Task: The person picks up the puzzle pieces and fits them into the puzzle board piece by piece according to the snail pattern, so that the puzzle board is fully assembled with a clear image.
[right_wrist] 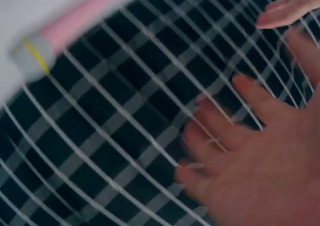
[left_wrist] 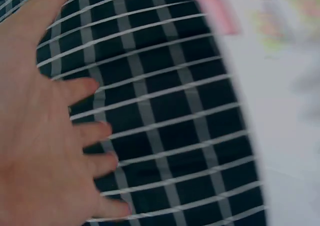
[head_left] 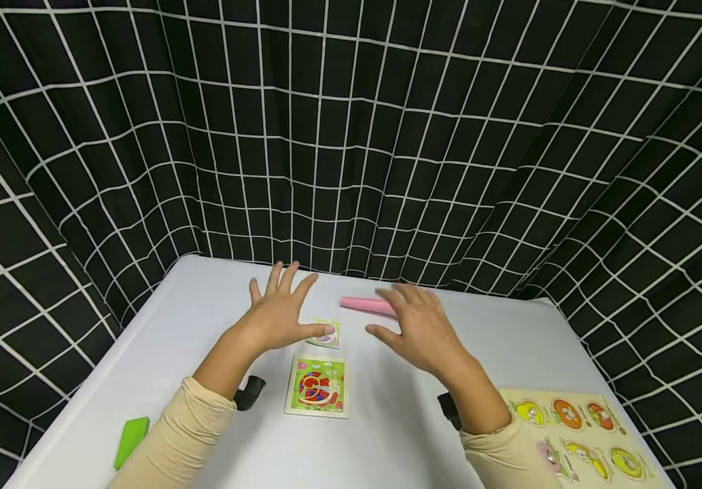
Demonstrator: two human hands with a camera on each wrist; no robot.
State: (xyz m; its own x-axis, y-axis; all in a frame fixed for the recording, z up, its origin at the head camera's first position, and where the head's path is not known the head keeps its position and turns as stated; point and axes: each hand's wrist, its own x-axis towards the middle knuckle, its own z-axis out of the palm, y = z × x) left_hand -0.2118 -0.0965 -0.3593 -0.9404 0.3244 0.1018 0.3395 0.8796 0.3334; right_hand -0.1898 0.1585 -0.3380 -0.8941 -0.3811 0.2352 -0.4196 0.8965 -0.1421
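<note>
Both hands hang above the white table with nothing in them. My left hand (head_left: 277, 318) has its fingers spread wide, and its thumb overlaps a small picture piece (head_left: 329, 342) in the head view. Nearer to me lies a square picture puzzle (head_left: 317, 388) with a red and blue snail-like figure on green. My right hand (head_left: 423, 331), fingers apart and slightly bent, covers part of a pink stick (head_left: 359, 304) in the head view. In the right wrist view the pink stick (right_wrist: 80, 18) shows a pale end with a yellow stripe, apart from the fingers.
A wooden fruit puzzle board (head_left: 577, 438) lies at the right front, partly behind the right sleeve. A green block (head_left: 131, 440) is at the left front. Black curtains (head_left: 351, 136) with a white grid enclose the table's back and sides.
</note>
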